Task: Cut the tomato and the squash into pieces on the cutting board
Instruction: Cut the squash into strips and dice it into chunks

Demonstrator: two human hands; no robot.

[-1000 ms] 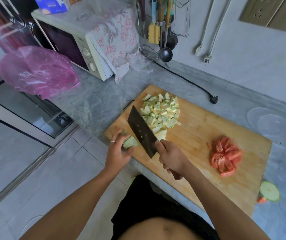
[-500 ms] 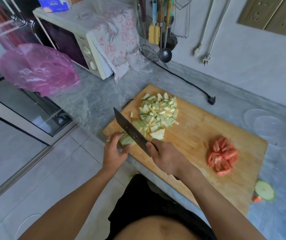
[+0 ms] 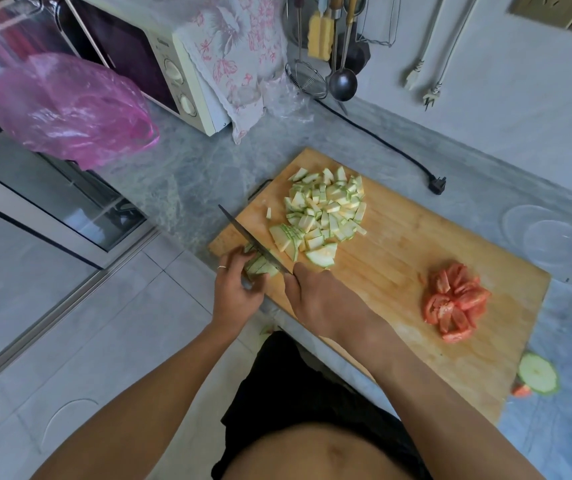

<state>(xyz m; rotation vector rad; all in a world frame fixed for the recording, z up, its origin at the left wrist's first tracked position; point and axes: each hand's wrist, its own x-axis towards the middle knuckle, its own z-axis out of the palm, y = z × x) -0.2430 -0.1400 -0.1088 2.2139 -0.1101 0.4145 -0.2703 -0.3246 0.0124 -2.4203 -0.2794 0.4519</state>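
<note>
A wooden cutting board (image 3: 399,244) lies on the grey counter. A heap of pale green squash pieces (image 3: 326,209) sits at its far left end, and red tomato wedges (image 3: 454,301) lie near its right end. My left hand (image 3: 236,289) holds a stack of squash slices (image 3: 260,266) down at the board's near left corner, fingers curled on it. My right hand (image 3: 315,296) grips the handle of a dark cleaver (image 3: 251,242), whose blade stands edge-down in that stack.
A cream microwave (image 3: 160,64) with a floral cloth stands at the back left, beside a pink plastic bag (image 3: 70,109). Utensils (image 3: 340,64) hang on the wall. A black cord with plug (image 3: 437,185) crosses the counter. A clear lid (image 3: 551,244) and a squash end slice (image 3: 537,374) lie right.
The cleaver went from raised with its flat face showing to edge-down in the stack under my left hand. A fresh fan of slices now lies beside the heap.
</note>
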